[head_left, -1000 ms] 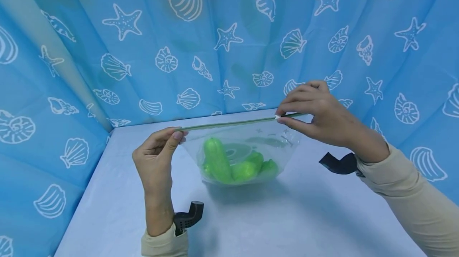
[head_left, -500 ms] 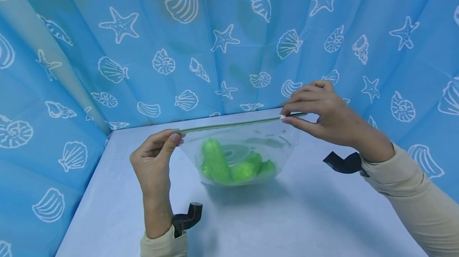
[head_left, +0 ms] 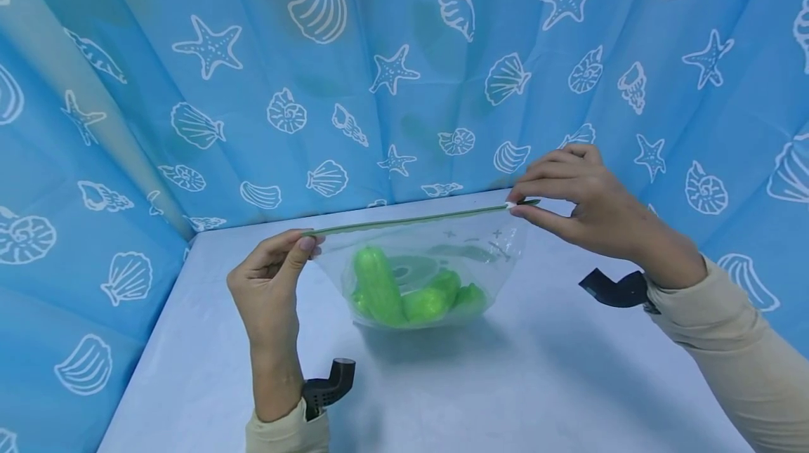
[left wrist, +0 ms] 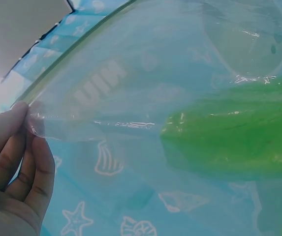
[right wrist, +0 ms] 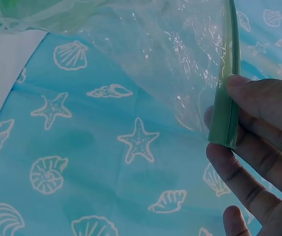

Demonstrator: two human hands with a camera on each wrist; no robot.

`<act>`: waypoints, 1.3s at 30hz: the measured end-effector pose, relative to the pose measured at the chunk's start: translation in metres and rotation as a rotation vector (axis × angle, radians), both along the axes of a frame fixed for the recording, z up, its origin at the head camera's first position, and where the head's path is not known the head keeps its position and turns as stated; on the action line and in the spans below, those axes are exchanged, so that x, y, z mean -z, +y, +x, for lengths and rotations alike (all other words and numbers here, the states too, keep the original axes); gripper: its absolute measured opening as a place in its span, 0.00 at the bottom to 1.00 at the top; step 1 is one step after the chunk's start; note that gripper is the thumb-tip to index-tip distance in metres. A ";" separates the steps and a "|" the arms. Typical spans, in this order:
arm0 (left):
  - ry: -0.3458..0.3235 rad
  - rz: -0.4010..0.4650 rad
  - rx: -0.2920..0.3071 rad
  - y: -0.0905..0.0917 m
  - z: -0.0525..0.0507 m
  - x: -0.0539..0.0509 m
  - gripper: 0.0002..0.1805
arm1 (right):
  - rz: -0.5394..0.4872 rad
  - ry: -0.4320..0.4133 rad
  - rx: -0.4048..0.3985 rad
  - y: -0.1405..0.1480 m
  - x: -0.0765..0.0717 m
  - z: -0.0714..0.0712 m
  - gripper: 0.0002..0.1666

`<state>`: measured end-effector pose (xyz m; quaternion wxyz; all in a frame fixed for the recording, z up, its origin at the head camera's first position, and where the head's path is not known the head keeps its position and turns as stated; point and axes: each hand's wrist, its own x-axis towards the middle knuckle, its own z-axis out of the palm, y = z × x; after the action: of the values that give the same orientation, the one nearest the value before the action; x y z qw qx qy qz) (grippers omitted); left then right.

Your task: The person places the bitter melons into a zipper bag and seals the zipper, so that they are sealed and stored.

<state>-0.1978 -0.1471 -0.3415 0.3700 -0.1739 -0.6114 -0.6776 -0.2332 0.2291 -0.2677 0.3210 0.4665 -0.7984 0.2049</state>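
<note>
A clear zip bag (head_left: 470, 232) hangs between my two hands over the table, its green zip strip (head_left: 411, 220) stretched nearly level across the top. Inside it lie several green vegetables; the tallest, long and rounded like a cucumber (head_left: 379, 286), leans at the left, and it also shows through the film in the left wrist view. My left hand (head_left: 270, 277) pinches the strip's left end between thumb and fingers. Close to the right end, my right hand (head_left: 578, 193) pinches the strip at a small white slider (head_left: 510, 205). A short green end sticks out beyond its fingertips.
Under the bag is a white table (head_left: 442, 397). A blue curtain (head_left: 354, 74) with white shell and starfish prints stands behind it and along both sides. Black camera mounts (head_left: 331, 383) sit on both wrists.
My right hand has moved rightward along the zip strip with the white slider, nearer to the strip's right end. My left hand keeps its pinch on the left end.
</note>
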 end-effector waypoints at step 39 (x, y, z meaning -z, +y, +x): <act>-0.035 0.028 0.022 -0.003 0.009 0.000 0.07 | -0.362 -1.242 0.306 0.023 0.175 -0.018 0.22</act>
<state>-0.1883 -0.1502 -0.3412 0.3542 -0.1637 -0.6060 -0.6932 -0.2511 0.2522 -0.4426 -0.1000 0.0818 -0.8453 0.5185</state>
